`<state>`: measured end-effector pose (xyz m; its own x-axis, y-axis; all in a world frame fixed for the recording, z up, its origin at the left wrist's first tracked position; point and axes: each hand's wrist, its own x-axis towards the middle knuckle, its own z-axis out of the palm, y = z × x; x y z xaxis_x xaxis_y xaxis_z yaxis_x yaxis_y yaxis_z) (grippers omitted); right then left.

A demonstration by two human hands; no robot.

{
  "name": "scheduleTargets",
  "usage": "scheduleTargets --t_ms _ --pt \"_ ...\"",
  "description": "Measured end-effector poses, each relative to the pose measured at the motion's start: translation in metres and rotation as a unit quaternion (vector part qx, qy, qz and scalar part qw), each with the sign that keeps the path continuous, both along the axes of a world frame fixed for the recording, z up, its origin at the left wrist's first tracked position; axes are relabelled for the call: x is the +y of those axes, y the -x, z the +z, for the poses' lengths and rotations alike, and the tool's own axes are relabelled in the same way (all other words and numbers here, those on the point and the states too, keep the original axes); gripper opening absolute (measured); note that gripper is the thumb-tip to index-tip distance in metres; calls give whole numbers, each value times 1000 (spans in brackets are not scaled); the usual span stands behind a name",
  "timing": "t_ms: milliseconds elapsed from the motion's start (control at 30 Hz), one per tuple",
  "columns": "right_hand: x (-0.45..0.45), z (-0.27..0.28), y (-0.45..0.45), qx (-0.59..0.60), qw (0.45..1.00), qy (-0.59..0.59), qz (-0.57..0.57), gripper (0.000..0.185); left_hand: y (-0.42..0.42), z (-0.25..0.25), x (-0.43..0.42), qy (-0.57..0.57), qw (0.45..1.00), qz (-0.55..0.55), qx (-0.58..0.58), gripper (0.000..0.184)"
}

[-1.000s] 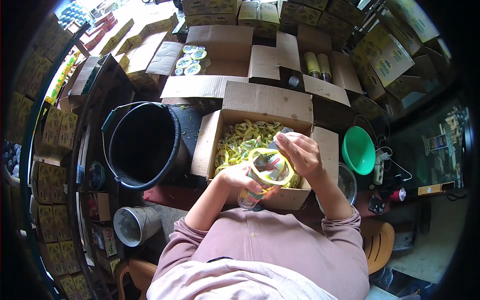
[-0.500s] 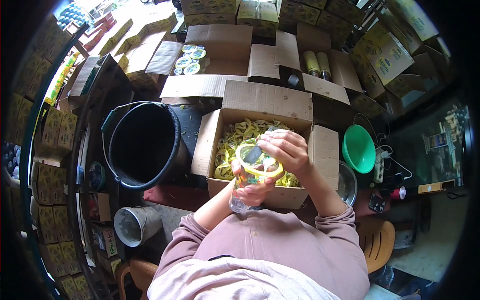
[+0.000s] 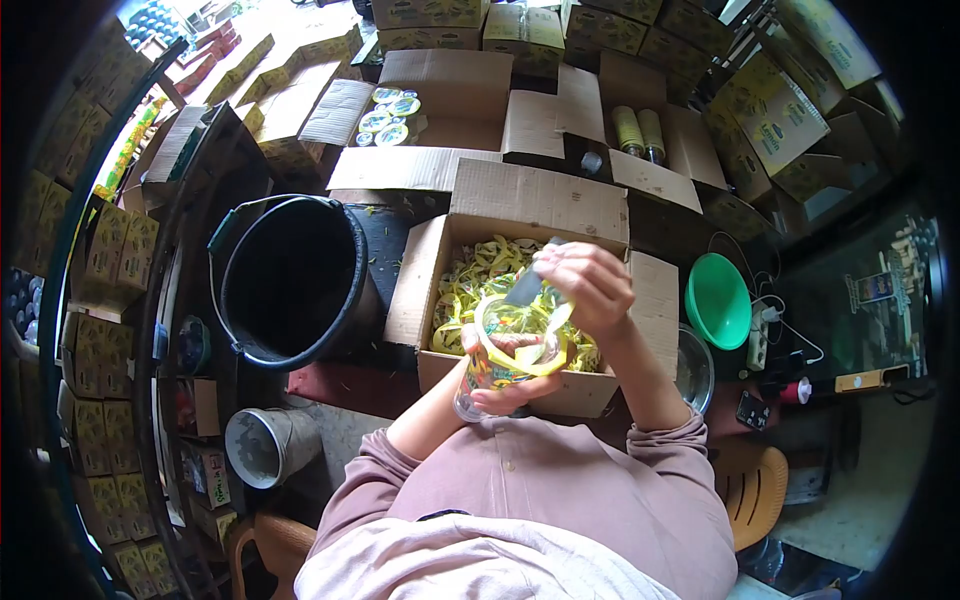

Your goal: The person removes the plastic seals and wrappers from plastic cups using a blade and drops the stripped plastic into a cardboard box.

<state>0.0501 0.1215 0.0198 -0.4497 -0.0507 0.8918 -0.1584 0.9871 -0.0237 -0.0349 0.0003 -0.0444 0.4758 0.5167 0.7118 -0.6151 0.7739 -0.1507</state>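
My left hand (image 3: pixel 510 393) is wrapped round a clear printed plastic container (image 3: pixel 490 373), tilted with its yellow-edged open end up. In my right hand (image 3: pixel 590 285) is a flat grey blade (image 3: pixel 525 288), held above the container's rim. A loose yellow strip (image 3: pixel 555 330) lies at the rim, below my right fingers. Both hands are over the near side of an open cardboard box (image 3: pixel 540 200), which is filled with yellow-green strips (image 3: pixel 485 262).
A black bucket (image 3: pixel 365 290) stands left of the box, a grey bucket (image 3: pixel 300 445) below it. At the right are a green bowl (image 3: pixel 717 300), a metal bowl (image 3: pixel 697 370) and a phone (image 3: pixel 752 410). Behind, open cartons hold round lidded containers (image 3: pixel 388 118) and stacked cylinders (image 3: pixel 628 130).
The container has come down and left since the first frame. My right hand with the blade has lifted away from the rim since the middle frame, and a yellow strip now hangs loose there.
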Motion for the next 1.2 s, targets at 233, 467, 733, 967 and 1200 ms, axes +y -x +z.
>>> scheduleTargets --t_ms 233,467,733,967,1200 --pt "21 -21 -6 -185 960 94 -185 17 39 5 -14 -53 939 230 250 87" --pt "6 -62 -11 -608 724 168 -278 62 64 38 -12 -177 788 331 488 80" --pt "13 -39 -38 -360 824 407 -159 31 49 58 -16 -78 412 648 636 64" --pt "-21 -17 -35 -59 864 494 -75 18 42 56 -12 -84 219 740 630 69" --pt "-56 -9 -26 41 865 499 -12 15 39 39 -11 -2 230 734 639 68"
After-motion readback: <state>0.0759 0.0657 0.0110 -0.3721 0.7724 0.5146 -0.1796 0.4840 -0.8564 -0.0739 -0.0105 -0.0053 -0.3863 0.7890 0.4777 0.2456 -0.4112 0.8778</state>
